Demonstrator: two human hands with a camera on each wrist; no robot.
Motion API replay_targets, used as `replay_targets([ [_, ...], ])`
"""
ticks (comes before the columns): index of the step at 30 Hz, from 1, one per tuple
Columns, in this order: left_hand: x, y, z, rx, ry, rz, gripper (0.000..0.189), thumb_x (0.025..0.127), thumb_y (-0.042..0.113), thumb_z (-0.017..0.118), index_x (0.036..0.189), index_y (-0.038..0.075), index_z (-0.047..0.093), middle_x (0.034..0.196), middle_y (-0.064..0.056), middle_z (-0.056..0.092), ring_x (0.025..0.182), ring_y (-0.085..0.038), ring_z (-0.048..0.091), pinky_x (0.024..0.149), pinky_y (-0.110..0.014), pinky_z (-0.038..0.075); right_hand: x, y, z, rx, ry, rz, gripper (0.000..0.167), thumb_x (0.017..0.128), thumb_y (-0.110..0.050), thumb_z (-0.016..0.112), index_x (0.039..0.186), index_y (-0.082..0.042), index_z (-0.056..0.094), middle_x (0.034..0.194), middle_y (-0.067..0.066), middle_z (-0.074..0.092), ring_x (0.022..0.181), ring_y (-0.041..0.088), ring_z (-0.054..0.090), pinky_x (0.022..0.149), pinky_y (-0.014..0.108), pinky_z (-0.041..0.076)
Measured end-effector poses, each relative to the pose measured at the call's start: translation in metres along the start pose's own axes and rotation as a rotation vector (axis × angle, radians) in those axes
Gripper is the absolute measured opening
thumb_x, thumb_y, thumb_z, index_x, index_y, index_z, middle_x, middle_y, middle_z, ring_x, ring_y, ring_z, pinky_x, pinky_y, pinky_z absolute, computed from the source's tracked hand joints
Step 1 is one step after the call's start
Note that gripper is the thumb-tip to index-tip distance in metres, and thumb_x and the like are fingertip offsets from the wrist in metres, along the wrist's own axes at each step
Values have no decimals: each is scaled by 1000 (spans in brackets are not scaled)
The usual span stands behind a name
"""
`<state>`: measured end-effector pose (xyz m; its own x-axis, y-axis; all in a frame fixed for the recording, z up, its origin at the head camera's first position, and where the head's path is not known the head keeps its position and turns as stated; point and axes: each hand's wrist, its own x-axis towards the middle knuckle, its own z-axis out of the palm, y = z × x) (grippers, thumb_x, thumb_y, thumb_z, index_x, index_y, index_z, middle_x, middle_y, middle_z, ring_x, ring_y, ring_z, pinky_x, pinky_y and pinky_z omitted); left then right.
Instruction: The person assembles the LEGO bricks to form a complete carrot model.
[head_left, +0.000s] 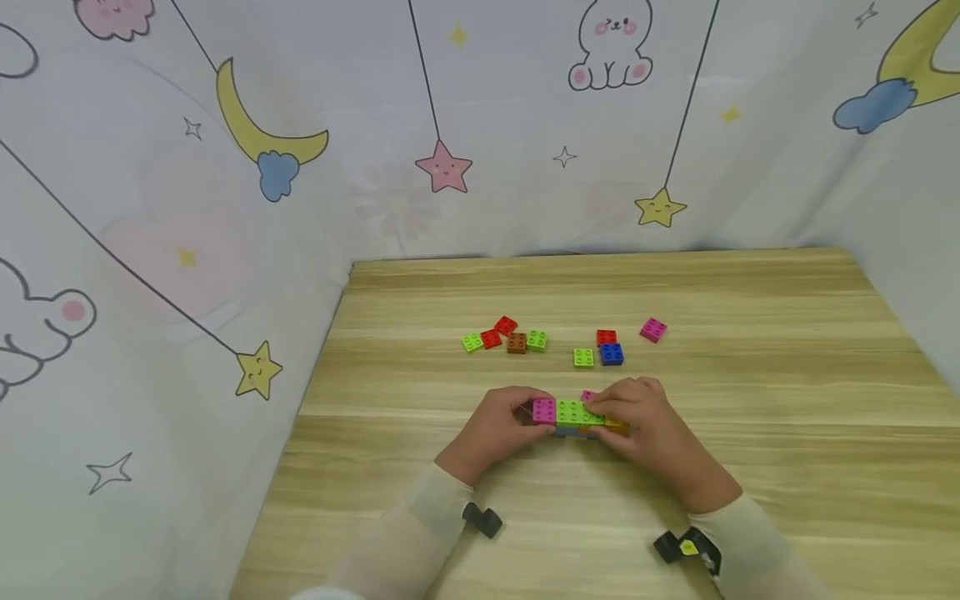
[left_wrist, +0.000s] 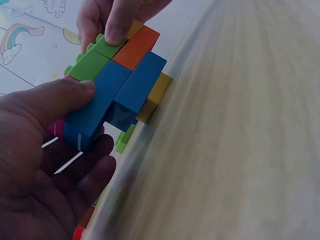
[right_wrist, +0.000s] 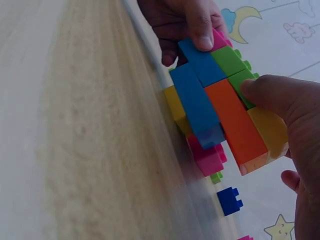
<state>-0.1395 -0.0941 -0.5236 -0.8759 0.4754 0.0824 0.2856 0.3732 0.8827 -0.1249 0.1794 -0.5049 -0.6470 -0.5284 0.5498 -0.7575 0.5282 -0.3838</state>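
Both hands hold a built block of stacked toy bricks (head_left: 567, 413) low over the table, studs up. On its left end my left hand (head_left: 495, 429) grips a pink brick (head_left: 543, 411) and a blue brick (left_wrist: 100, 100), the thumb laid flat on the blue side. From the right, my right hand (head_left: 651, 425) pinches the top row, its thumb pressing on a green brick (right_wrist: 241, 86) beside a yellow one (right_wrist: 270, 127). An orange brick (right_wrist: 235, 122) and another blue brick (right_wrist: 194, 102) form the layers below. Lowest are a yellow brick (left_wrist: 154, 97) and a pink brick (right_wrist: 206, 157).
Loose bricks lie behind the block: red (head_left: 506, 325), brown (head_left: 517, 342) and green (head_left: 536, 339) to the left; green (head_left: 583, 357), blue (head_left: 611, 354) and pink (head_left: 653, 330) farther right. A patterned cloth (head_left: 510, 108) hangs behind the wooden table (head_left: 420, 292).
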Motion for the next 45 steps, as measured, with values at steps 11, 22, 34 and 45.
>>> replay_targets([
  [11, -1, 2, -1, 57, -8, 19, 34, 87, 18, 86, 119, 16, 76, 105, 8, 71, 87, -6, 62, 76, -23, 56, -1, -3, 1, -67, -30, 55, 37, 76, -22, 92, 110, -18, 79, 104, -5, 74, 99, 18, 66, 88, 47, 35],
  [22, -1, 2, -2, 41, -2, 25, 33, 86, 18, 87, 118, 18, 77, 103, 10, 71, 84, -6, 62, 74, -24, 56, 1, -11, 4, -203, -82, -8, 44, 84, -28, 86, 126, -32, 76, 111, 0, 72, 109, 26, 63, 92, 57, 38],
  [34, -1, -2, 0, 27, 2, 59, 33, 86, 16, 87, 117, 17, 76, 101, 9, 71, 83, -6, 64, 74, -25, 58, -3, -12, 6, -148, -88, 54, 44, 85, -26, 86, 127, -32, 76, 117, -2, 72, 113, 24, 60, 94, 55, 37],
  [45, 0, -3, 0, 38, -6, 56, 35, 86, 18, 86, 119, 19, 75, 104, 10, 71, 84, -6, 64, 75, -25, 58, -7, -4, 10, -88, -89, 48, 47, 85, -26, 86, 131, -31, 74, 123, -1, 71, 117, 23, 59, 96, 53, 35],
])
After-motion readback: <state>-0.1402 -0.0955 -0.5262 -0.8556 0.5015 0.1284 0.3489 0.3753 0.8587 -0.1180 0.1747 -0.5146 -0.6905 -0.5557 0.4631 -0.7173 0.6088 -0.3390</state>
